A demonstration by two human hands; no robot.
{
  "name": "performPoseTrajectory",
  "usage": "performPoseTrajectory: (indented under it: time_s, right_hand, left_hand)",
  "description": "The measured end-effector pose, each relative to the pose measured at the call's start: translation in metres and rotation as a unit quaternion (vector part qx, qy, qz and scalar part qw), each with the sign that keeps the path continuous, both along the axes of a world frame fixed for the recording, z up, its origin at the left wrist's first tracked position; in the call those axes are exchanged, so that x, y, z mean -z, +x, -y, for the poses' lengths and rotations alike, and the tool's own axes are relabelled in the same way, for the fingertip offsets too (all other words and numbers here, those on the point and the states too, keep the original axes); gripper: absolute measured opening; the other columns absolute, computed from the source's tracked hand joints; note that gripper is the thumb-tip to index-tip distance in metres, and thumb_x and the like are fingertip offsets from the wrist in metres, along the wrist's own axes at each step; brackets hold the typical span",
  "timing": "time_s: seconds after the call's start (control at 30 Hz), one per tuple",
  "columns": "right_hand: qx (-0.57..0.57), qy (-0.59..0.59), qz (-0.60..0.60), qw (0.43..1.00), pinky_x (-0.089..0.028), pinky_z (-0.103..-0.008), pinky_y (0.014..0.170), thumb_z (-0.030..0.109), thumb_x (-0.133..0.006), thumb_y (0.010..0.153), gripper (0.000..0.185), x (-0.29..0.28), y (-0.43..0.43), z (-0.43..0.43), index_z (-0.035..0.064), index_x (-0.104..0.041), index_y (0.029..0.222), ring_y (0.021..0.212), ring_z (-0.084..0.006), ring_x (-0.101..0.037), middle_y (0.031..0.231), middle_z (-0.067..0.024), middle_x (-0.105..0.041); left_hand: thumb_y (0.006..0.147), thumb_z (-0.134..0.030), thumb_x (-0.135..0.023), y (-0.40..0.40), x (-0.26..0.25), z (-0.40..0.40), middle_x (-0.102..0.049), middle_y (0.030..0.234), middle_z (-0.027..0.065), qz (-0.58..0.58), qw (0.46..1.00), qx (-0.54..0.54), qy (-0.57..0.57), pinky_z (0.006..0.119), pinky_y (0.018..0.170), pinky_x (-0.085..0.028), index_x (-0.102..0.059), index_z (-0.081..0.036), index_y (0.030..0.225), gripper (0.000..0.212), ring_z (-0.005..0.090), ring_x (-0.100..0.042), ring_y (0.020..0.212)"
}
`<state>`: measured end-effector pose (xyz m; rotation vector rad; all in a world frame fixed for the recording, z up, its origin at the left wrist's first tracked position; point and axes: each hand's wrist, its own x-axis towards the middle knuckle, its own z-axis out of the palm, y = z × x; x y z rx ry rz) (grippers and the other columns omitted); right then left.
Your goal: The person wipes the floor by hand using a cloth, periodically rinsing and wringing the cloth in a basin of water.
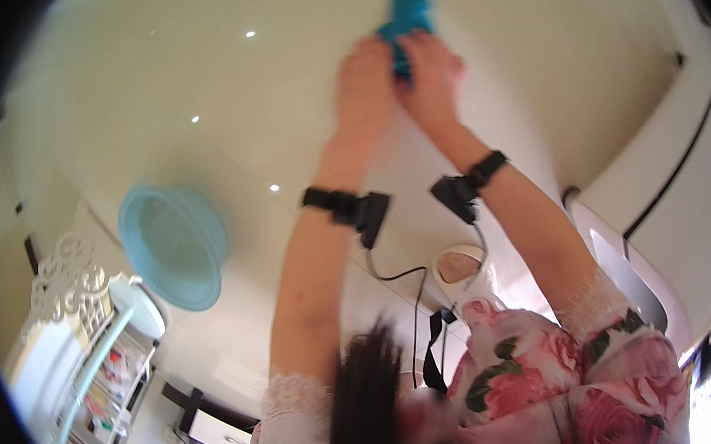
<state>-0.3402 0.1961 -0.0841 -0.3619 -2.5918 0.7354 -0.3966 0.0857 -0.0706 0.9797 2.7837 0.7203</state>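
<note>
A teal cloth (410, 2) lies on the pale, glossy floor at the top middle of the view, its lower part bunched between my two hands. My left hand (368, 72) rests at the cloth's lower left edge, its fingers blurred. On the right, my right hand (432, 75) presses on the cloth with bent fingers. Part of the cloth is hidden under the fingers. Each wrist wears a black strap with a small black device and a cable.
A light blue plastic basin (211, 253) stands on the left. Below it are a white ornate panel (70, 284) and a shelf rack (115, 385) with various items. A black cable (683, 157) runs along a pale surface at the right, near a pink and white object (639, 275).
</note>
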Motion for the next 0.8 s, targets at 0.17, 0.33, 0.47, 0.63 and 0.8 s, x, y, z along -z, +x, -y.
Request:
performPoseTrajectory:
  time_s: [0.17,0.33,0.47,0.63,0.8]
  right_hand:
    - [-0.142,-0.034,0.051,0.988,-0.033,-0.0507,0.096,0.006,-0.071,0.068,0.066,-0.011,0.038,0.029,0.0148,-0.050,0.130,0.127,-0.0275,-0.042,0.135,-0.0083,-0.048]
    - [-0.024,-0.008,0.164,0.986,-0.031,-0.0505,0.100,0.008,-0.073,0.068,0.073,-0.021,0.128,-0.019,0.0141,-0.045,0.135,0.130,-0.0287,-0.038,0.141,-0.0113,-0.040]
    - [0.179,-0.002,0.178,0.968,-0.026,-0.0539,0.105,0.006,-0.073,0.068,0.081,0.012,0.203,-0.045,0.0148,-0.038,0.140,0.134,-0.0318,-0.034,0.148,-0.0119,-0.033]
    - [0.357,-0.033,0.125,0.925,-0.025,-0.0510,0.111,0.013,-0.065,0.078,0.078,0.065,0.222,-0.079,0.0083,-0.026,0.146,0.135,-0.0422,-0.031,0.148,-0.0214,-0.031]
    - [0.349,0.095,0.069,0.930,-0.030,-0.0538,0.106,0.022,-0.067,0.074,0.072,0.056,0.099,-0.121,0.0094,-0.040,0.139,0.131,-0.0387,-0.037,0.143,-0.0210,-0.039]
  left_hand:
    - [0.076,-0.004,-0.064,0.047,-0.014,0.069,-0.048,0.135,0.0212,-0.049,0.999,0.007,-0.016,0.049,0.103,-0.036,-0.050,0.002,0.126,0.052,0.0408,-0.043,0.126]
    - [0.077,-0.005,-0.063,0.098,-0.007,0.004,-0.045,0.140,0.0176,0.028,0.990,0.124,0.068,0.048,0.104,-0.035,-0.048,0.001,0.128,0.053,0.0380,-0.042,0.128]
    - [0.084,-0.011,-0.054,0.144,0.016,-0.054,-0.044,0.142,0.0151,0.030,0.972,0.227,0.051,0.050,0.108,-0.030,-0.053,-0.003,0.127,0.044,0.0332,-0.038,0.134]
    - [0.088,-0.018,-0.056,0.173,0.035,-0.072,-0.043,0.142,0.0186,0.065,0.975,0.196,0.082,0.048,0.104,-0.034,-0.055,-0.005,0.126,0.040,0.0343,-0.041,0.131]
    - [0.078,-0.009,-0.067,0.130,-0.008,-0.013,-0.036,0.144,0.0211,0.075,0.986,0.138,0.062,0.048,0.106,-0.035,-0.050,-0.003,0.126,0.052,0.0381,-0.037,0.131]
